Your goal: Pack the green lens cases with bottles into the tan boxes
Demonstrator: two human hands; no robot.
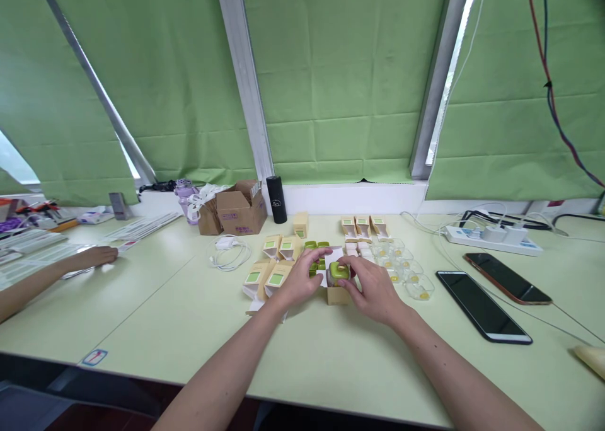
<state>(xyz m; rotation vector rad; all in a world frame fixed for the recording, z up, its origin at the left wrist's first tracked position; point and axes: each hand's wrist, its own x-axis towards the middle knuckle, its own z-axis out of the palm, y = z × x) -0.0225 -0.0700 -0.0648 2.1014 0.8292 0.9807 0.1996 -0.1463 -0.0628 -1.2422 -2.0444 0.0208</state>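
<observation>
Both my hands meet at the middle of the pale green table [331,355]. My right hand [373,287] pinches a small green-lidded item [339,270] sitting in the open top of a small tan box [338,294]. My left hand [302,280] curls its fingers round the left side of the same box and its white flap. Several closed tan boxes with green labels [276,278] lie just left of my left hand. More green-lidded items [316,246] sit behind the box.
Several clear plastic cups [411,276] and open small boxes [362,224] lie right of and behind my hands. Two phones [482,305] and a power strip [494,239] lie to the right. Brown cartons [239,210], a black bottle [276,199] and a white cable [229,251] stand behind. Another person's hand [92,256] rests far left.
</observation>
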